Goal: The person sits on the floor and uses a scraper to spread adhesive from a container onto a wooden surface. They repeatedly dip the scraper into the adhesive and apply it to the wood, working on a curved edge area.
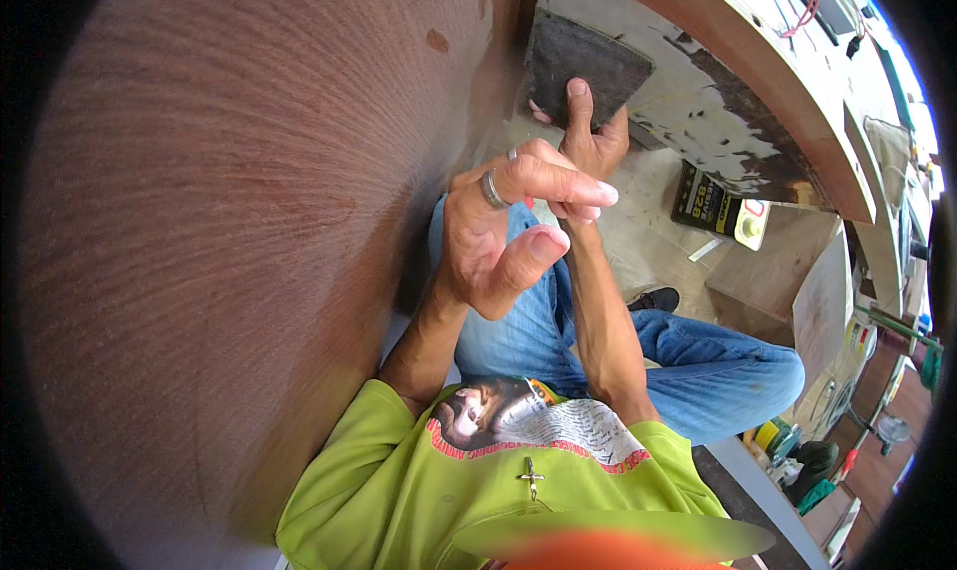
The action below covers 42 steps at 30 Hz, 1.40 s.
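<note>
My left hand point(516, 218) is raised beside a tall brown wood-grain panel point(247, 218). A ring shows on it, its fingers are bent, and a gap parts them from the thumb; nothing shows between them. Farther out, my right hand point(594, 132) grips the lower edge of a flat dark grey rectangular sheet point(587, 61). The thumb lies on the sheet's near face, and a fingertip shows at its left edge. Behind the sheet is a pale board point(718, 114) with dark patches. I cannot tell whether the sheet touches it.
A curved wooden edge point(777, 69) arches above the patchy board. On the floor stands an adhesive tin point(706, 200) beside a wooden box point(770, 263). Loose wires point(811, 9) hang at the top right. Tools and containers, including a white bucket point(861, 336), lie to the right.
</note>
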{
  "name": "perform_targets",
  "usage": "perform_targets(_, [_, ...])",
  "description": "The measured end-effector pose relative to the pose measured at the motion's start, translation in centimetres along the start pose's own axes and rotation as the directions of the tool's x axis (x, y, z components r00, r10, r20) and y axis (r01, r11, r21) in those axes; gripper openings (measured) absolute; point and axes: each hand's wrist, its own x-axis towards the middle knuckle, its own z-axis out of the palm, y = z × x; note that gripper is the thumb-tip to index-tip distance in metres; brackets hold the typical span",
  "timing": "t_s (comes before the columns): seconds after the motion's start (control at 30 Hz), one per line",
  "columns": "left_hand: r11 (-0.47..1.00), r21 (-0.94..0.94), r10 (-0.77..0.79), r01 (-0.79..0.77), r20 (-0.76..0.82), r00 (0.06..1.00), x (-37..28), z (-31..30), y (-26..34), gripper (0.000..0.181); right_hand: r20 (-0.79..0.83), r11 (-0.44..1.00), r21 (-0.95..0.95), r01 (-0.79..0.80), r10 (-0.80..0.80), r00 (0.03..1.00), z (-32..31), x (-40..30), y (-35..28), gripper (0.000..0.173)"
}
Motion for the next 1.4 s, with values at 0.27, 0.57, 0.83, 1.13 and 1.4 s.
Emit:
perform_targets(0.27, [0.999, 0.008, -0.035, 0.035, -0.004, 0.999, 0.1, 0.2, 0.2, 0.053, -0.105, 0.998, 0.041, -0.042, 0.046, 0.993, 0.5, -0.5, 0.8, 0.024])
perform_targets(0.57, [0.999, -0.016, -0.045, 0.044, -0.020, 0.999, 0.2, 0.5, 0.4, 0.053, -0.052, 0.992, -0.123, -0.002, -0.005, 0.999, -3.0, -1.2, 3.5, 0.027])
perform_targets(0.83, [1.000, 0.020, -0.024, 0.025, -0.007, 1.000, 0.3, 0.4, 0.4, 0.051, 0.030, 0.986, -0.143, 0.088, -0.085, 0.996, -2.9, -1.7, 1.7, 0.027])
perform_targets(1.13, [1.000, 0.000, -0.023, 0.023, -0.003, 1.000, 0.3, 0.4, 0.5, 0.049, -0.066, 1.000, -0.016, 0.022, -0.023, 0.998, -0.4, -0.1, 0.7, 0.024])
perform_targets(1.4, [1.000, -0.007, -0.026, 0.026, -0.013, 1.000, 0.3, 0.7, 0.4, 0.051, -0.102, 0.997, -0.077, 0.016, -0.024, 0.995, -0.6, -0.2, 1.6, 0.023])
